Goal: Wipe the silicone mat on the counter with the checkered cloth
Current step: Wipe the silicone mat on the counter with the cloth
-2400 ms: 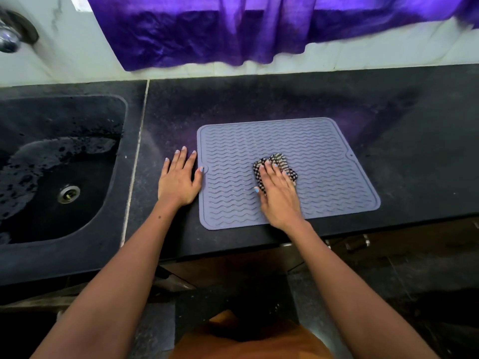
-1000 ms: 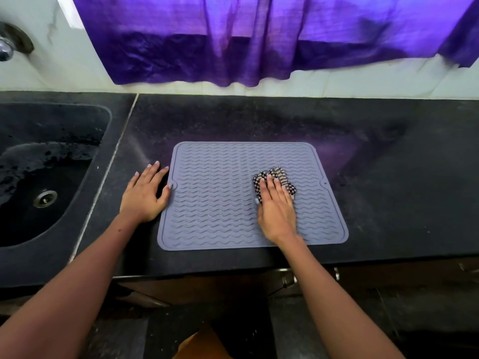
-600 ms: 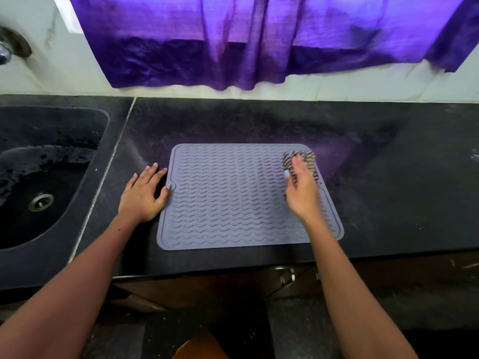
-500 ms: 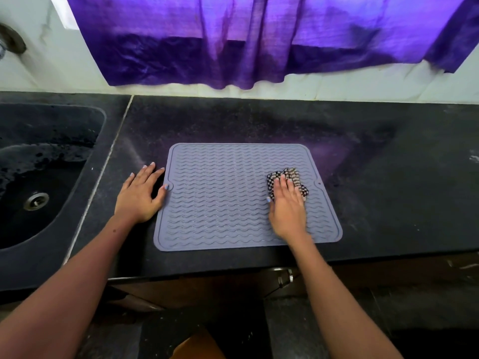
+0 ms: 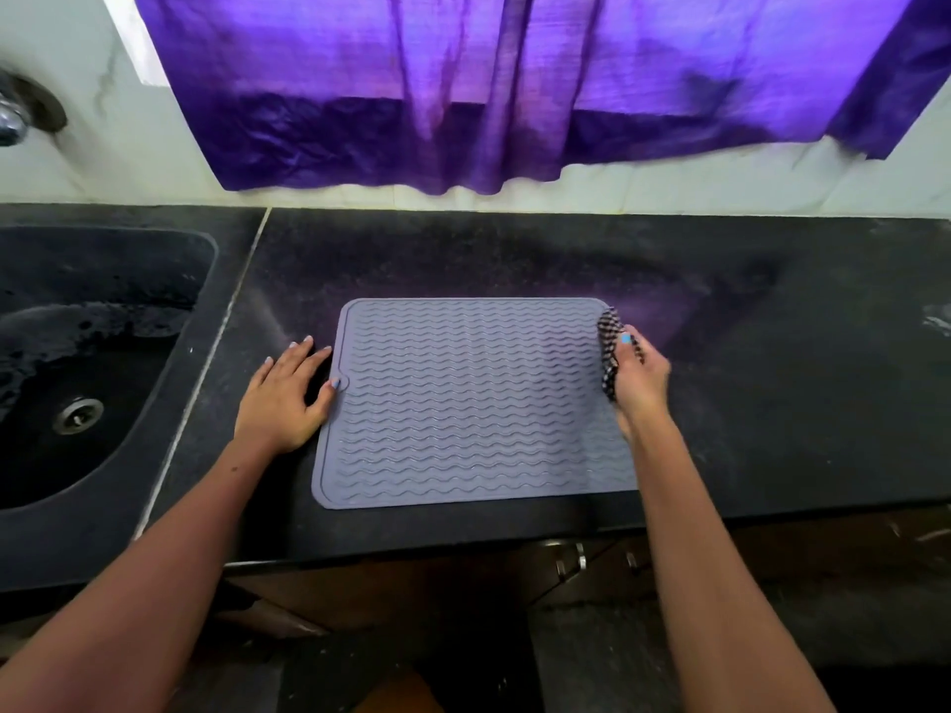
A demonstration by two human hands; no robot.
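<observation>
A grey silicone mat (image 5: 463,403) with wavy ridges lies flat on the black counter (image 5: 772,378), close to its front edge. My left hand (image 5: 283,398) rests flat on the counter against the mat's left edge, thumb on the small tab there. At the mat's far right edge my right hand (image 5: 638,383) grips the bunched black-and-white checkered cloth (image 5: 610,342), thumb on top of it. The hand is turned on its side and covers most of the cloth and the mat's right border.
A black sink (image 5: 77,362) with a metal drain is set into the counter at the left, a tap (image 5: 15,120) above it. A purple curtain (image 5: 489,95) hangs over the white back wall. Cabinet handles (image 5: 571,558) show under the counter's front edge.
My right hand has carried the cloth from the right middle of the mat out to its far right edge, turning from flat onto its side. The left hand has stayed put.
</observation>
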